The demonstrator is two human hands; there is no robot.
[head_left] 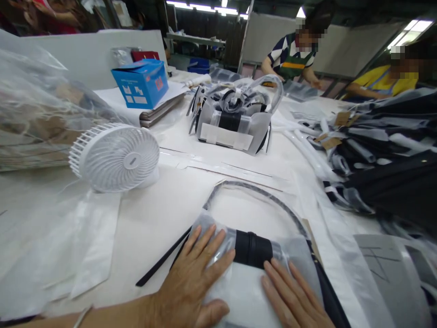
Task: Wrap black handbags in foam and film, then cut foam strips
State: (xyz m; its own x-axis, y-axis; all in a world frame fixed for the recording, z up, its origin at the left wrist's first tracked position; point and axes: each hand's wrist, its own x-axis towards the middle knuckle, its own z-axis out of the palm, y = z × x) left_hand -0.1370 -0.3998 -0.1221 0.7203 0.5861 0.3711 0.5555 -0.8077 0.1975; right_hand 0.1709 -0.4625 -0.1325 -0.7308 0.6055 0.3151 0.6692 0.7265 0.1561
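Observation:
A black handbag point(254, 248) lies in front of me, partly covered in clear film and a pale sheet. Its wrapped handle point(262, 193) arches away from me on the table. My left hand point(196, 273) rests flat on the bag's left side, fingers spread over the film. On the right part of the bag lies my right hand point(290, 291), palm down with fingers stretched out. A black strap point(164, 257) sticks out to the left of the bag. The bag's near end is cut off by the frame's lower edge.
A white fan point(116, 157) stands at the left, near a big clear plastic bag point(41, 109). Behind are a blue box point(141, 84) and another wrapped handbag point(232, 118). Black bags point(392, 182) pile up at the right. Two people work across the table.

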